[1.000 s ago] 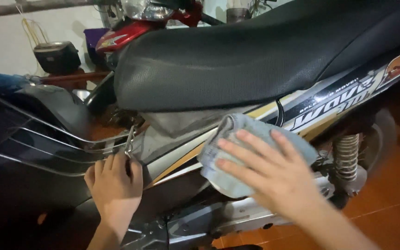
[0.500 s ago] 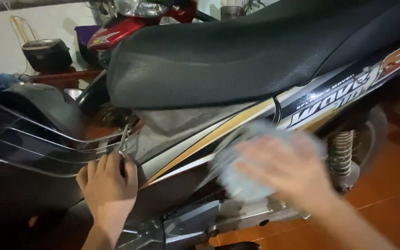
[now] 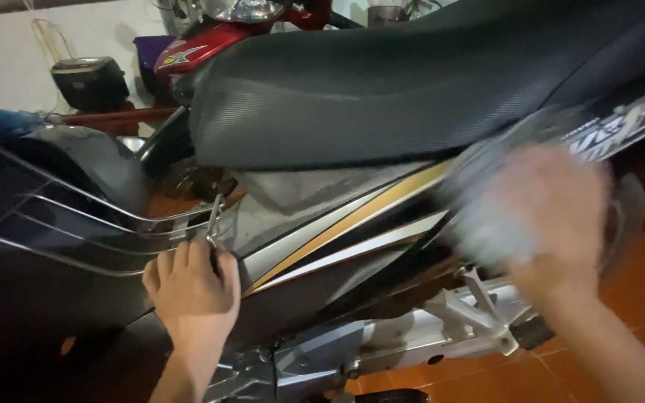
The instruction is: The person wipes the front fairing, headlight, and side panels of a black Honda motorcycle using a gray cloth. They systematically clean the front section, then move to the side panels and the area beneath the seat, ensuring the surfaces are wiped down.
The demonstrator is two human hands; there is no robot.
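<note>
Pressing a soft, limp cloth (image 3: 487,213) flat under an open palm, the right hand (image 3: 554,216), blurred, works the motorcycle's side panel (image 3: 337,224) below the seat (image 3: 382,97); the left hand (image 3: 192,287) grips the wire basket (image 3: 91,224), fingers curled.

Decal (image 3: 621,127): lying along the side panel under the seat, white lettering with red-orange, partly blurring behind a hand. Red emblem sticker (image 3: 182,56): sitting on the far red motorbike's cowl.

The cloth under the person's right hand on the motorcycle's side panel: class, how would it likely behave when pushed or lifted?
The cloth probably drapes floppily, since it lies flattened under the right hand. It likely glides easily over the glossy side panel. It seems light for its size, though motion blur hides detail.
</note>
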